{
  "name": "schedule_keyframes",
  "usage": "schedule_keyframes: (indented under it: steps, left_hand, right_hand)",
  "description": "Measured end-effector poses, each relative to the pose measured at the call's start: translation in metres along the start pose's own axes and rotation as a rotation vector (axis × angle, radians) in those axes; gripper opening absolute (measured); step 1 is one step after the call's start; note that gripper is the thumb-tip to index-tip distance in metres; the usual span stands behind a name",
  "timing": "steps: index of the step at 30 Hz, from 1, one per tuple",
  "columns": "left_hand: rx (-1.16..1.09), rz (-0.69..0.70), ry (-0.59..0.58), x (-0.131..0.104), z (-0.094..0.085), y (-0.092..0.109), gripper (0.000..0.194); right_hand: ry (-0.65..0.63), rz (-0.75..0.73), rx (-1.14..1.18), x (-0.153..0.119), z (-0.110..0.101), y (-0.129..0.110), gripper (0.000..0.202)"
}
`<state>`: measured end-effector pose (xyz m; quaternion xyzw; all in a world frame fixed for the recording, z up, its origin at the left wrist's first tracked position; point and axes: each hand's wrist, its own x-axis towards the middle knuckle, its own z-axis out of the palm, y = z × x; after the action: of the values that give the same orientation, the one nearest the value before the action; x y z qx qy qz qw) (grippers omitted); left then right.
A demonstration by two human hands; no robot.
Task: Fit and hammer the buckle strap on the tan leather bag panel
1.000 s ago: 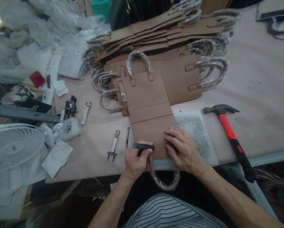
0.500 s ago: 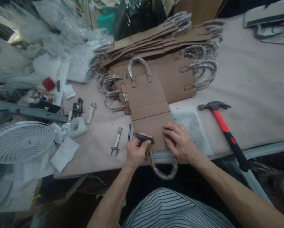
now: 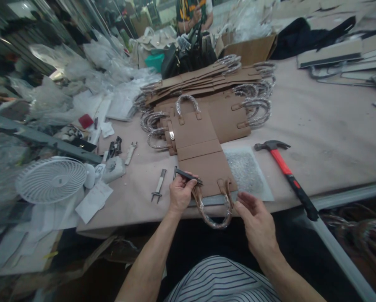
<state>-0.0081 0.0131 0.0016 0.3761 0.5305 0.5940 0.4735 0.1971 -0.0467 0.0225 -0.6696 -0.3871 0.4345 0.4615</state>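
Observation:
A brown leather bag panel (image 3: 203, 167) lies over the table's front edge, its plastic-wrapped handle (image 3: 215, 223) hanging toward me. My left hand (image 3: 182, 193) pinches a slim dark bar-shaped tool (image 3: 188, 176), which lies slantwise over the panel by the handle's left end. My right hand (image 3: 255, 216) is open just right of the handle, thumb and fingers apart. Its thumb tip is close to the handle's right tab; whether they touch I cannot tell. Another wrapped handle (image 3: 188, 100) stands at the panel's far end.
A claw hammer (image 3: 284, 167) lies to the right, past a speckled slab (image 3: 246, 172). Pronged metal tools (image 3: 159, 184) and a white fan (image 3: 54, 180) are on the left. Stacked brown bag panels (image 3: 228, 113) stand behind. Across the table, a person (image 3: 194, 16) is partly visible.
My right hand has lifted off the panel and moved right and toward me, beside the handle. The left hand keeps its hold on the dark tool. The view has tilted up.

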Motion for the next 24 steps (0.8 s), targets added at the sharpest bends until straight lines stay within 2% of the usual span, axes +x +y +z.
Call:
schedule_keyframes:
  steps: [3, 5, 8, 16, 24]
  left_hand:
    - [-0.001, -0.005, 0.001, 0.001, 0.000, 0.000, 0.030]
    - [-0.011, -0.012, 0.002, 0.002, 0.000, -0.001, 0.031]
    - [-0.040, -0.024, -0.024, 0.001, -0.001, 0.000, 0.031]
    - [0.011, 0.024, -0.088, -0.001, -0.002, -0.002, 0.023]
    - [0.106, 0.053, -0.125, -0.002, 0.001, 0.000, 0.016]
  right_hand:
    - [-0.003, 0.268, 0.332, -0.009, -0.002, -0.004, 0.041]
    - [-0.024, 0.364, 0.486, -0.007, -0.003, -0.010, 0.041]
    - [-0.037, 0.455, 0.582, -0.001, -0.004, -0.018, 0.041]
    - [0.025, 0.443, 0.508, -0.008, 0.003, -0.024, 0.043]
    - [0.034, 0.439, 0.492, -0.005, 0.004, -0.024, 0.043]
